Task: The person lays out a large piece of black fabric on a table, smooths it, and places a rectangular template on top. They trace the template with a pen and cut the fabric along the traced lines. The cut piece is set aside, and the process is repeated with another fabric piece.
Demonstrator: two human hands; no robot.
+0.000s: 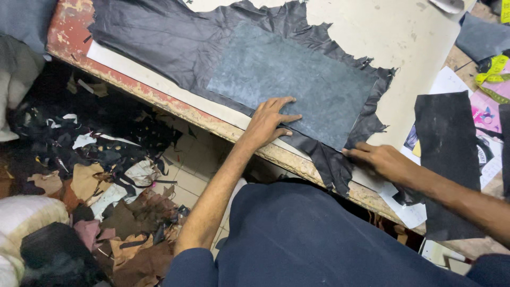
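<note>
A grey rectangular pattern piece lies flat on a large black leather hide spread over the worktable. My left hand rests palm down on the near edge of the grey piece, fingers spread. At the piece's near right corner, the fingers of my right hand pinch the ragged black leather edge.
The table's worn wooden edge runs diagonally. A black leather strip and papers lie at the right, with a yellow tape measure beyond. Leather scraps cover the tiled floor at the left.
</note>
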